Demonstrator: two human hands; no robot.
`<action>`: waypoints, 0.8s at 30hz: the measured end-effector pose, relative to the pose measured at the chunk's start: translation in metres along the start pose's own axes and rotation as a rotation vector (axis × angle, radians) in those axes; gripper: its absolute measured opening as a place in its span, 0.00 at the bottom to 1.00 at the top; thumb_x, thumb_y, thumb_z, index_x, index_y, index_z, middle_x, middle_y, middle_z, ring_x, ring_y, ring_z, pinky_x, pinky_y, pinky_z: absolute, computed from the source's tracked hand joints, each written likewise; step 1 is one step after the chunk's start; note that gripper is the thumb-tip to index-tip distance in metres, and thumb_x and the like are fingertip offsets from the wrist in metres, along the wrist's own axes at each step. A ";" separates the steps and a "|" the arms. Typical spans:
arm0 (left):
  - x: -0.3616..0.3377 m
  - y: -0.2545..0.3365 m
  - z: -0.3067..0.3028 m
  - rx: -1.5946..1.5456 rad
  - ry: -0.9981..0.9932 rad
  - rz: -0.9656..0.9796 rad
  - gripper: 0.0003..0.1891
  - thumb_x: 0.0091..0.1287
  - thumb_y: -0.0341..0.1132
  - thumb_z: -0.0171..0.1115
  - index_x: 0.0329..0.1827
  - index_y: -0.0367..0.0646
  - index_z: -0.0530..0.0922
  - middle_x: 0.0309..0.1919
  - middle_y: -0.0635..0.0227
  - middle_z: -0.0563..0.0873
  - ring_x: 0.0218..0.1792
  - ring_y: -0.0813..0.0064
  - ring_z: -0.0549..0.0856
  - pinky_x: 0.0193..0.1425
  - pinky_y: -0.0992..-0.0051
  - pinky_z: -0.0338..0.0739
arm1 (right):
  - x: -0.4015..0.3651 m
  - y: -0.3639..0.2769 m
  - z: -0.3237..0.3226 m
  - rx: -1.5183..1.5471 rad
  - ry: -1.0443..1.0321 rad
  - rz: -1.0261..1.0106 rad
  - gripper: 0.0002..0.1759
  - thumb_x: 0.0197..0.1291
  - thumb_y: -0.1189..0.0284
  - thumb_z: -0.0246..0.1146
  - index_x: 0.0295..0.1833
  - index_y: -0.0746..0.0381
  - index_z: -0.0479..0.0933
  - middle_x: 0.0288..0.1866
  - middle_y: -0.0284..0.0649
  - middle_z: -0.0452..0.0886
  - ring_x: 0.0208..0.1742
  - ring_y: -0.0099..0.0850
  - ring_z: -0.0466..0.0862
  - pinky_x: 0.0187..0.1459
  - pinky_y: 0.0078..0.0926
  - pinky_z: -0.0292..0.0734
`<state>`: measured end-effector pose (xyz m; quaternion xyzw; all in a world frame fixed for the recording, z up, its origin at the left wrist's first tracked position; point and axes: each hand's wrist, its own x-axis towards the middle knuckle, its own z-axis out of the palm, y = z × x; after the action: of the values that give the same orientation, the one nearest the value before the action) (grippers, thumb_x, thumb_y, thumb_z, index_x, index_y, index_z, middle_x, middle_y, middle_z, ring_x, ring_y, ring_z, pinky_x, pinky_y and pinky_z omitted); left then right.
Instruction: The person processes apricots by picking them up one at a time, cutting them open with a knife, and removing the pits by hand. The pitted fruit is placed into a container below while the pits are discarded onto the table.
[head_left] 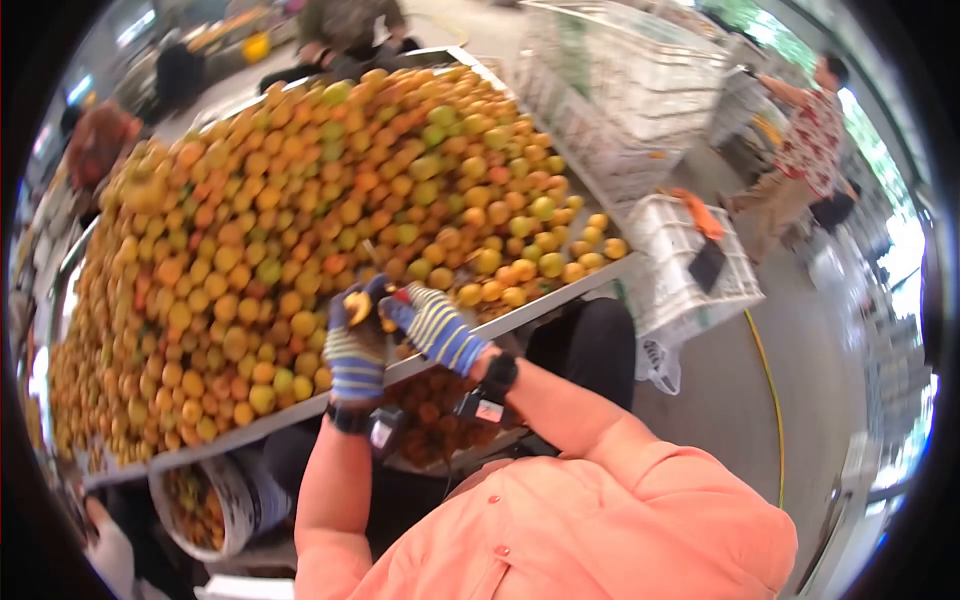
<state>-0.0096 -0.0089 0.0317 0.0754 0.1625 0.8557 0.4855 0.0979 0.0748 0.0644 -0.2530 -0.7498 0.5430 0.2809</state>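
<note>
Just inside the near rim of the desk [560, 297], the left grip [357, 348] is closed around a yellow-orange fruit [357, 308], which sits at its fingertips. The right grip [440, 327] is close beside it, fingers bent in by a small red thing [402, 297]; blur hides whether they hold it. The step in hand seems to be close handling of that one fruit. To do it well, the left grip should cradle it steadily and without squeezing, since it looks soft enough to bruise, while the right works in short, light moves with its fingertips turned away from the other glove. The desk's rim passes under the wrists, so keeping them slightly raised would spare the wristbands [493, 380] a knock. On the near side, below the grips, are the wearer's legs and more fruit [430, 412], so a drop there may be hard to retrieve; off to the left of the left grip, a white bucket [245, 495] holds fruit under the rim. Beyond both grips the fruit pile [250, 245] rises, leaving little room to push forward; lifting up and back looks easier. Right of the right grip, past the desk's corner, a white crate [655, 300] limits a wide elbow swing, with grey floor [720, 400] beyond. Farther off, crates are stacked [620, 80] along the desk's right side.
</note>
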 end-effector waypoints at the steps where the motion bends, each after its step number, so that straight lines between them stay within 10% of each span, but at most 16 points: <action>1: -0.001 -0.001 0.002 0.014 0.083 0.012 0.20 0.70 0.48 0.52 0.49 0.39 0.76 0.51 0.53 0.82 0.50 0.62 0.80 0.59 0.63 0.73 | -0.001 -0.002 0.002 -0.089 -0.027 0.020 0.20 0.60 0.59 0.64 0.36 0.68 0.76 0.29 0.50 0.81 0.31 0.40 0.82 0.33 0.36 0.74; 6: -0.002 -0.003 -0.007 0.036 0.273 -0.057 0.19 0.72 0.49 0.49 0.48 0.42 0.77 0.44 0.62 0.84 0.45 0.66 0.82 0.52 0.69 0.79 | -0.001 -0.003 0.008 -0.138 0.016 -0.022 0.19 0.56 0.61 0.68 0.35 0.68 0.74 0.27 0.49 0.79 0.28 0.42 0.79 0.32 0.35 0.73; 10: -0.003 -0.001 -0.005 0.237 0.227 0.013 0.22 0.71 0.55 0.49 0.39 0.43 0.77 0.32 0.65 0.83 0.34 0.72 0.83 0.41 0.73 0.79 | 0.018 -0.013 0.003 0.437 0.152 0.174 0.14 0.59 0.65 0.66 0.29 0.63 0.74 0.21 0.28 0.73 0.25 0.13 0.69 0.25 0.17 0.66; 15: -0.011 -0.014 0.015 0.467 0.285 -0.044 0.30 0.68 0.64 0.46 0.32 0.43 0.77 0.19 0.67 0.79 0.15 0.71 0.76 0.17 0.76 0.69 | 0.036 -0.051 -0.012 0.934 0.004 0.196 0.19 0.64 0.56 0.61 0.25 0.52 0.66 0.15 0.24 0.61 0.14 0.16 0.61 0.15 0.17 0.54; 24: -0.017 -0.012 0.015 0.385 0.064 -0.243 0.33 0.65 0.68 0.45 0.33 0.43 0.77 0.19 0.66 0.79 0.14 0.71 0.76 0.17 0.78 0.67 | 0.034 -0.055 -0.001 0.892 0.048 0.138 0.19 0.66 0.58 0.59 0.25 0.54 0.66 0.14 0.24 0.61 0.12 0.16 0.60 0.14 0.18 0.52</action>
<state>0.0128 -0.0150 0.0421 0.1195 0.3460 0.7459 0.5564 0.0699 0.0833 0.1224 -0.1692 -0.4172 0.8244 0.3429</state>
